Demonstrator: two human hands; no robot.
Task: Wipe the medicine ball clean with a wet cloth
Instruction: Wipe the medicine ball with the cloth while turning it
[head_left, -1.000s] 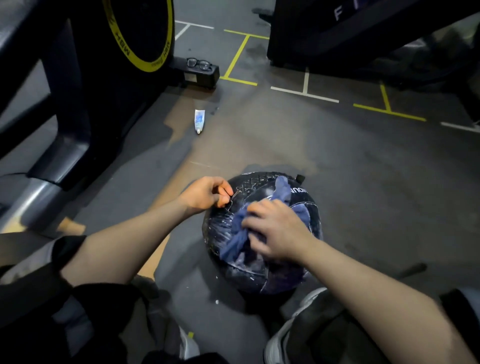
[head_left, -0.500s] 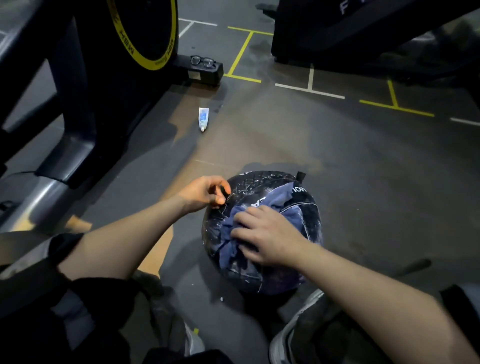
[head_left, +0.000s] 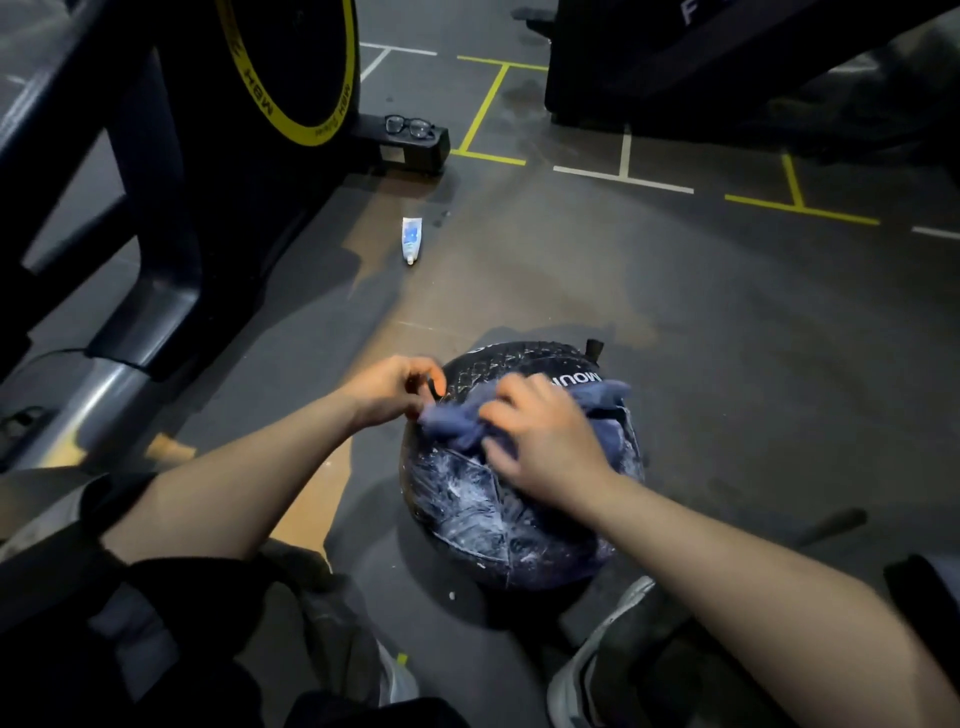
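Sitting on the floor (head_left: 727, 338) in the lower middle of the frame, the medicine ball (head_left: 483, 514) is smeared white. The right hand (head_left: 545, 441) is gripping the cloth (head_left: 457, 423) on it. The left hand (head_left: 387, 387) is pinching the ball's top left edge.

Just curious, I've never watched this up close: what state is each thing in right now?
medicine ball: on floor, streaked white
cloth: bunched on the ball
right hand: grips cloth
left hand: pinches ball's edge
tube: lying flat
glasses: resting on machine's base
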